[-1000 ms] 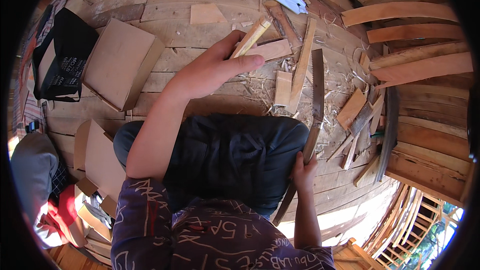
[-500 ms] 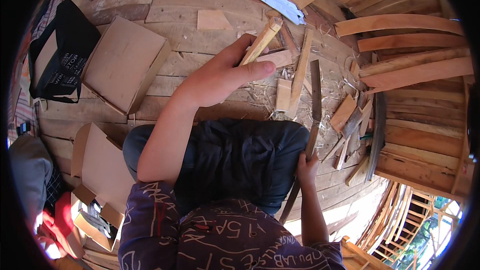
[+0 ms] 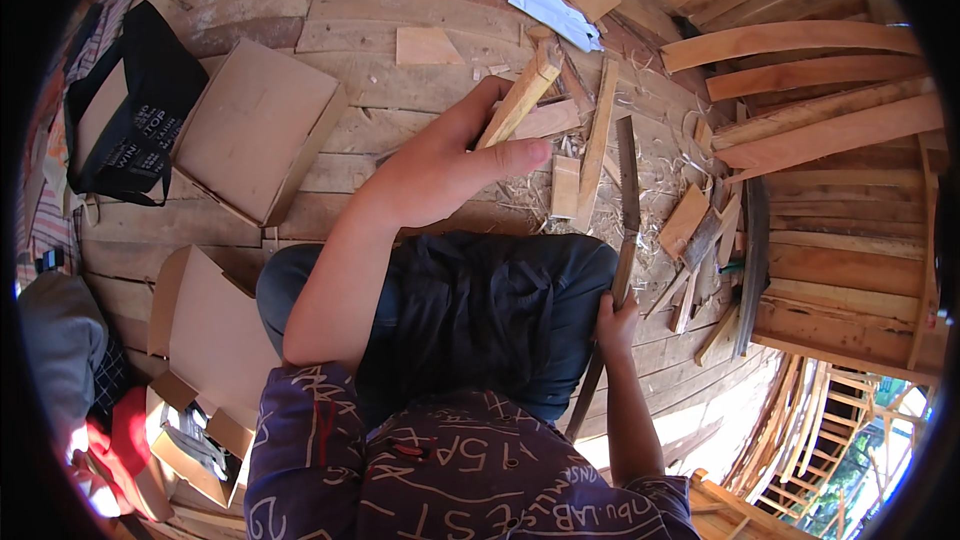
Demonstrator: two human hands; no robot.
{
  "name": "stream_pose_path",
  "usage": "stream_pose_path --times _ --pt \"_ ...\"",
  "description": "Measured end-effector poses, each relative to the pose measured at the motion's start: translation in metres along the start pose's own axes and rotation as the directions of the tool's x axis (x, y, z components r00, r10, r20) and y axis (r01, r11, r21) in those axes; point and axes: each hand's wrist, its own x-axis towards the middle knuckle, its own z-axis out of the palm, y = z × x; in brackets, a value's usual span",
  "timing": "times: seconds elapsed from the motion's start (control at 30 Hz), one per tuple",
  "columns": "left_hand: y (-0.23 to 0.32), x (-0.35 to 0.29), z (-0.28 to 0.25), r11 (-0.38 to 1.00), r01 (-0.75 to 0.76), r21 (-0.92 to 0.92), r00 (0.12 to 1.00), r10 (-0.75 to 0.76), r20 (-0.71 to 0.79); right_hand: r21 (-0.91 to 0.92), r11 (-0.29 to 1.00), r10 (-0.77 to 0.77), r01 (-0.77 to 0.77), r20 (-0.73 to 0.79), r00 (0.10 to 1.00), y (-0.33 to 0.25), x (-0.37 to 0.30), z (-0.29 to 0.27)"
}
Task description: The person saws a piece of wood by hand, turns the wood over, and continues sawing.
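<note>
My left hand (image 3: 435,165) is closed around a short squared stick of pale wood (image 3: 520,97), which slants up and to the right. Its thumb reaches past the stick, and the other fingers are mostly hidden behind. Beside my right knee, my right hand (image 3: 617,325) grips a long narrow knife (image 3: 629,180). The dark blade points away from me, while a long, thin handle runs back under my hand along my thigh. Blade and stick are apart. Wood shavings (image 3: 515,202) and offcuts, including a small block (image 3: 565,187) and a longer strip (image 3: 598,140), lie on the floor between them.
Plank flooring (image 3: 390,5) surrounds my folded legs. At left are a black bag (image 3: 135,120), a closed cardboard box (image 3: 255,130) and an opened box (image 3: 205,320). Several boards (image 3: 800,37) jut in from the right. A white packet (image 3: 555,12) lies at the far side.
The stick in my left hand has tilted slightly and shows more of its broad face. The whole view has shifted a little. My right hand keeps its grip on the knife.
</note>
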Motion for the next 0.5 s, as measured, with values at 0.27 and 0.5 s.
stream_pose_path --times 0.27,0.5 --pt "-0.009 -0.009 -0.005 0.974 0.031 -0.225 0.987 0.006 0.162 -0.083 0.989 -0.133 0.124 -0.108 0.985 0.019 0.004 0.004" --pt "-0.005 -0.01 0.001 0.904 0.011 -0.428 0.959 0.112 0.261 -0.15 0.981 -0.132 0.122 -0.06 0.989 0.031 0.009 -0.001"
